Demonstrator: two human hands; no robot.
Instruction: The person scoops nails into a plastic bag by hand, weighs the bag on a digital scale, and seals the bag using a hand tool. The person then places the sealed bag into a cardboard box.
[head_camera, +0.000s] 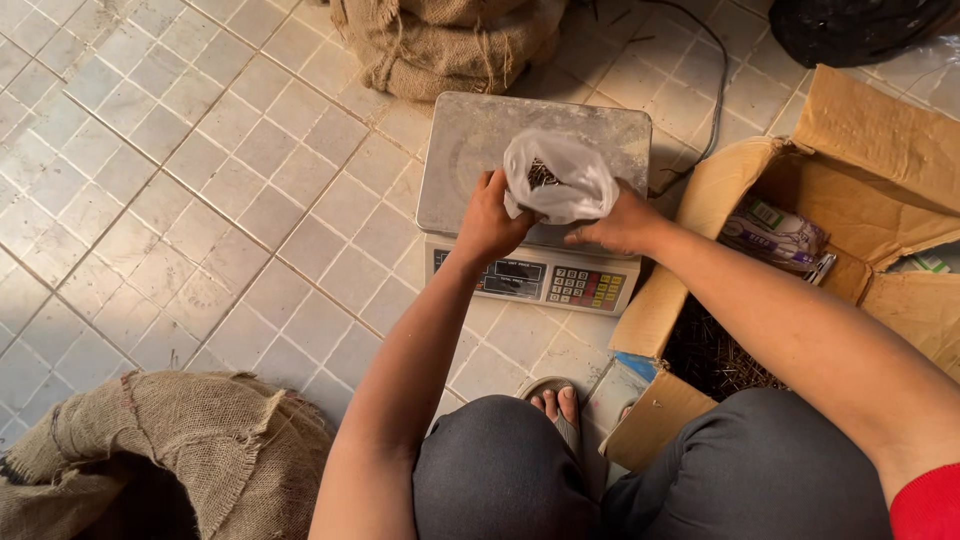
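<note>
At frame centre, head view: grey digital weighing scale with steel platter (470, 150) on pale tiled floor (200, 170). Thin clear plastic bag with dark contents (565, 180) sits on platter, right of middle. Left hand (490, 222) pinches bag's left edge, fingers closed on plastic. Right hand (620, 225) rests at bag's lower right edge, fingers curled; hold on plastic cannot be told. Right of frame: open brown cardboard box (860, 150) holding dark dry strands and printed packets. Top centre and lower left: coarse burlap sacks (180, 450).
</note>
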